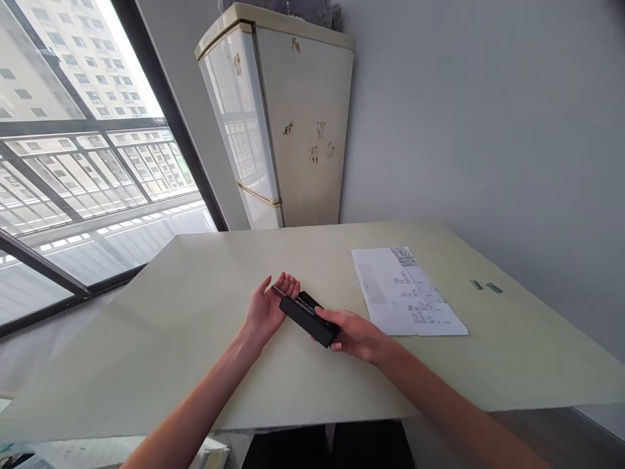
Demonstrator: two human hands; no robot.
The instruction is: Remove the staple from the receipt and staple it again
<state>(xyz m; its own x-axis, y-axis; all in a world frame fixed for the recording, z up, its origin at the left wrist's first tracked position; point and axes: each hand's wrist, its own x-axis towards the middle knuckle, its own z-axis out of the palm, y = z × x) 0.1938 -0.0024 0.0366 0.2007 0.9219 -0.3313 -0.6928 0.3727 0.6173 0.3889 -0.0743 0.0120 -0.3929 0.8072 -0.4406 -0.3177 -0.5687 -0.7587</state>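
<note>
A black stapler (pixel 308 319) is in my right hand (pixel 354 333), gripped at its near end with the thumb on top. Its two black parts are spread apart, and a narrow metal rail shows between them, pointing up and to the left. My left hand (pixel 269 306) is palm up at the far end of the stapler, fingers stretched and slightly curved. The tip of the metal rail lies over the left palm; whether it touches the skin I cannot tell. Both hands are above the pale table (pixel 234 260).
Right of my hands lie white paper sheets (pixel 385 293) with printed and handwritten marks. Farther right are two short grey strips, one (pixel 476 284) smaller than the other (pixel 494 287), resembling rows of staples. A worn fridge (pixel 307 130) stands behind the table, a large window (pixel 97 130) at left.
</note>
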